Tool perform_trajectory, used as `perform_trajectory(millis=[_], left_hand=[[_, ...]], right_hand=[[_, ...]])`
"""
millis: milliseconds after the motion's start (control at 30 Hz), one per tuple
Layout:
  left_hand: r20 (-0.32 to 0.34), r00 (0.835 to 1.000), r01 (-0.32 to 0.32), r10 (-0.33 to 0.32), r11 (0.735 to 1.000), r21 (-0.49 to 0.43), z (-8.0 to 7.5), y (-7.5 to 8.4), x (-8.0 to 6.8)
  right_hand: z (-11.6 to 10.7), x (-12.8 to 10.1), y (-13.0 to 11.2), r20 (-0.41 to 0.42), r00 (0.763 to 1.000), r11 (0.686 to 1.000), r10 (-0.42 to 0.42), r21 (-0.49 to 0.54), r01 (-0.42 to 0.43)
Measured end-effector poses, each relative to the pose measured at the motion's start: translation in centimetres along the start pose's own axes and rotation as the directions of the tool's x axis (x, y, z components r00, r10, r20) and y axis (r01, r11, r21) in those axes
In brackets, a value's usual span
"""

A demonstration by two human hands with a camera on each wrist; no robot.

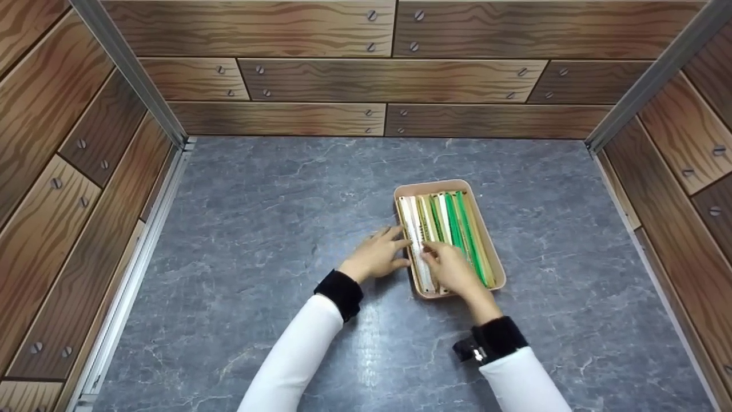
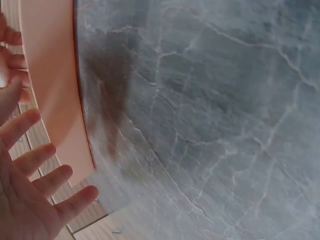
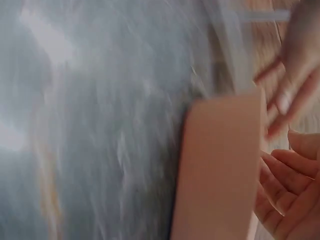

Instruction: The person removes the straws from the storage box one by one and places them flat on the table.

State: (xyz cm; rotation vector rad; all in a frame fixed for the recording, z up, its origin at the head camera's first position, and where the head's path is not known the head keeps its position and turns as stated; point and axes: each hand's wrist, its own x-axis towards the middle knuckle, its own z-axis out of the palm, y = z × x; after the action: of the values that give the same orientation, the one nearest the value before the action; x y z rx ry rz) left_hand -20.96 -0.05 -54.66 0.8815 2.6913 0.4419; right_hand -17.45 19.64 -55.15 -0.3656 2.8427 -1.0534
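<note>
A shallow tan box (image 1: 495,254) holds long narrow strips side by side. White strips (image 1: 405,210) lie at its left, and green strips (image 1: 470,245) with gold ones lie farther right. My left hand (image 1: 374,256) is at the box's left rim, fingers spread and fingertips over the edge. Over the white strips is my right hand (image 1: 453,270), its fingers loosely bent. In the right wrist view, the right hand (image 3: 292,185) shows nothing in its fingers. The box wall (image 2: 52,75) hides the strips in both wrist views.
The box rests on a grey marble-patterned surface (image 1: 274,206). Wood-patterned panels (image 1: 389,80) stand at the back and both sides, with metal rails (image 1: 128,68) at the corners. Black bands (image 1: 341,294) are on both wrists, over white sleeves.
</note>
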Motion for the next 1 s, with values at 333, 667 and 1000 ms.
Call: perform_trajectory(millis=[333,667,1000], left_hand=[[0.017,0.996,0.087,-0.087,0.996,0.019,-0.2,-1.9,-0.9],[-0.047,0.992,0.097,-0.119,0.939,-0.329,-1.2,-5.1,-3.1],[-0.167,0.974,0.069,-0.153,0.901,-0.427,-1.0,-6.5,-5.3]], right_hand=[[-3.2,-1.1,2.5,-0.129,0.988,0.977,0.085,-0.185,-0.108],[-1.7,-0.8,2.0,-0.017,0.996,0.996,0.088,-0.017,-0.088],[-0.3,0.7,0.3,0.037,0.998,0.998,0.055,-0.021,-0.055]])
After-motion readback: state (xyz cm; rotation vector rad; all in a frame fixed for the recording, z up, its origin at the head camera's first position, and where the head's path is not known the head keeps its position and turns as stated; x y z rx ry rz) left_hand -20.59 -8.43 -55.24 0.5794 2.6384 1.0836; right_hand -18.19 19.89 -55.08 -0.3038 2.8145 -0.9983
